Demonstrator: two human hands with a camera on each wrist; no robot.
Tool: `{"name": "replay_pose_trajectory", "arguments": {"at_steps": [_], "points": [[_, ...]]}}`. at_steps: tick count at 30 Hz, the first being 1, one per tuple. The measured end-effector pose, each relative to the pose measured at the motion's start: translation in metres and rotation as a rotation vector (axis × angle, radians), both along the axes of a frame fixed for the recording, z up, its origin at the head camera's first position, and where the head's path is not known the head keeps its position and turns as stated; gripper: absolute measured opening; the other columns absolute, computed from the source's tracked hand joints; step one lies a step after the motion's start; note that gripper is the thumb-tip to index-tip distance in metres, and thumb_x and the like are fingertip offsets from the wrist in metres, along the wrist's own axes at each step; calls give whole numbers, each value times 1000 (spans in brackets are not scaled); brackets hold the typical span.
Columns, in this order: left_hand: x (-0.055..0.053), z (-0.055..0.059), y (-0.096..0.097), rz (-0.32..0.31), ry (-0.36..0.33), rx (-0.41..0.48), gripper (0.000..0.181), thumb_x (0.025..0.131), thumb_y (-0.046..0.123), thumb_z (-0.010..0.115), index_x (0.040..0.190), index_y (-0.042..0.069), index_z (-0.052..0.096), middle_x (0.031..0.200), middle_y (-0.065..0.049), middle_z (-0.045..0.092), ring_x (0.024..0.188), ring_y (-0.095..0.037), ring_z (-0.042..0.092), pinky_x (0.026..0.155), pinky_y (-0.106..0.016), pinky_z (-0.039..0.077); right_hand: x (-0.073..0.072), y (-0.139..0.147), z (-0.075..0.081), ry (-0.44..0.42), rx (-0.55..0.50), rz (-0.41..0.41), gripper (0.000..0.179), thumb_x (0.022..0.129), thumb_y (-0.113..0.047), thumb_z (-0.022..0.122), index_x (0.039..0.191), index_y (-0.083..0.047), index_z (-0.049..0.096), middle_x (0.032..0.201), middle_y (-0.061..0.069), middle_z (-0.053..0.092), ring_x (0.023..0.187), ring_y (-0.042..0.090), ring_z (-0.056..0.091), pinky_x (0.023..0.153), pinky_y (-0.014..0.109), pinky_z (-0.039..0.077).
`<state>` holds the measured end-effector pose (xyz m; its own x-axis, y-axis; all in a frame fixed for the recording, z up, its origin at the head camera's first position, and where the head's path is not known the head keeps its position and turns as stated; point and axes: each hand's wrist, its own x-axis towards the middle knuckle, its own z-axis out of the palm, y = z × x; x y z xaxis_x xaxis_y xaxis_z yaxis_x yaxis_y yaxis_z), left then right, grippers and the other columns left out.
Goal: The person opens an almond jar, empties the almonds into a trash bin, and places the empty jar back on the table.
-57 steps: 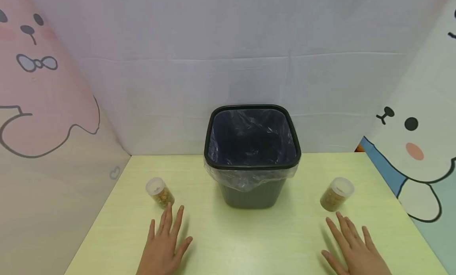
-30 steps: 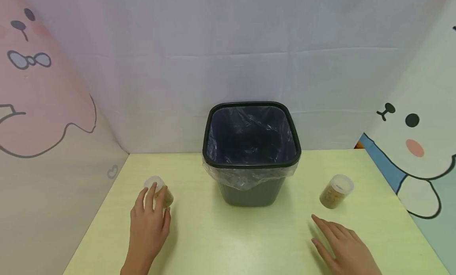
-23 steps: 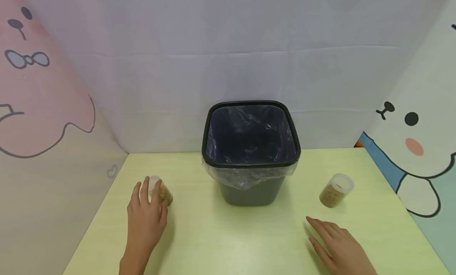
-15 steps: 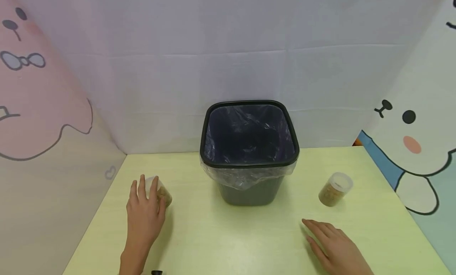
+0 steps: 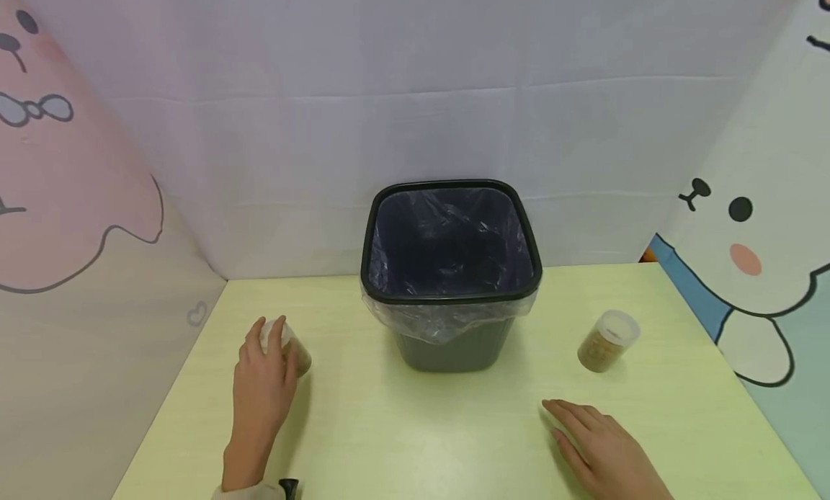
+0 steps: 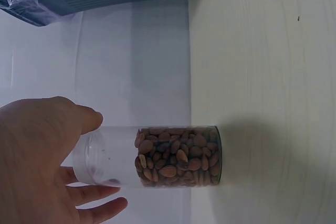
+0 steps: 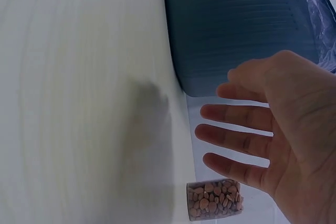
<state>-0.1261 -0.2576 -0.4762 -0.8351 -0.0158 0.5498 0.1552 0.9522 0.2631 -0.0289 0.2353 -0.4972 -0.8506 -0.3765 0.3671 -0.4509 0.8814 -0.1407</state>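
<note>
My left hand [image 5: 262, 392] holds a clear, white-lidded jar of almonds [image 6: 178, 156] near its top. In the left wrist view the thumb lies along one side and the curled fingers reach round the other. The jar stands upright on the table at the left, its upper part mostly covered by the hand in the head view. Over the table's right front, my right hand [image 5: 606, 449] holds nothing, its fingers loosely bent. Beyond it stands a second lidded jar [image 5: 606, 343] with brown, nut-like pieces, which show in the right wrist view too.
A dark grey bin [image 5: 454, 345] with a black rim and clear plastic liner stands at the back middle of the pale yellow table [image 5: 421, 442], between the two jars. A white cloth [image 5: 292, 161] hangs behind, with printed cartoon cloths at both sides.
My left hand has moved forward to the left jar and its fingers have come round it. My right hand has shifted left with fingers drawn closer together. The head view has drifted slightly.
</note>
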Motion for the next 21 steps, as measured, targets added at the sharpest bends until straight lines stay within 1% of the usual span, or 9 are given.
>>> {"name": "replay_pose_trajectory", "arguments": {"at_steps": [3, 7, 13, 17, 21], "points": [[-2, 0, -2, -6, 8, 27, 51, 97, 5, 70, 144, -3, 53, 144, -37, 48, 105, -61, 59, 67, -68, 52, 1, -1, -1, -2, 1, 5, 49, 84, -19, 84, 131, -15, 71, 123, -5, 74, 103, 14, 70, 79, 35, 58], [-1, 0, -4, -7, 12, 79, 49, 96, 4, 71, 142, -2, 55, 142, -35, 50, 108, -58, 58, 69, -67, 52, 1, -1, -2, 13, -5, 22, 48, 84, -18, 84, 130, -15, 72, 123, -6, 74, 102, 14, 70, 77, 34, 58], [5, 1, -5, -11, 7, 147, 47, 95, 4, 73, 139, 2, 57, 143, -29, 52, 116, -51, 57, 68, -64, 53, 2, -2, 0, 20, -6, 21, 49, 84, -18, 84, 130, -15, 71, 123, -6, 73, 102, 14, 70, 78, 34, 58], [10, 3, -3, -15, 4, 176, 48, 94, 3, 76, 138, 2, 58, 143, -27, 53, 121, -49, 56, 72, -64, 54, 3, -3, 2, 9, -4, 15, 49, 83, -17, 85, 130, -15, 72, 123, -6, 74, 103, 14, 70, 78, 34, 58], [15, 5, 0, -14, -13, 214, 49, 93, 2, 77, 138, 2, 59, 143, -26, 53, 123, -49, 56, 78, -64, 54, 4, -4, 4, -19, -2, 1, 47, 85, -18, 84, 130, -16, 71, 123, -7, 73, 104, 13, 70, 79, 35, 58]]}}
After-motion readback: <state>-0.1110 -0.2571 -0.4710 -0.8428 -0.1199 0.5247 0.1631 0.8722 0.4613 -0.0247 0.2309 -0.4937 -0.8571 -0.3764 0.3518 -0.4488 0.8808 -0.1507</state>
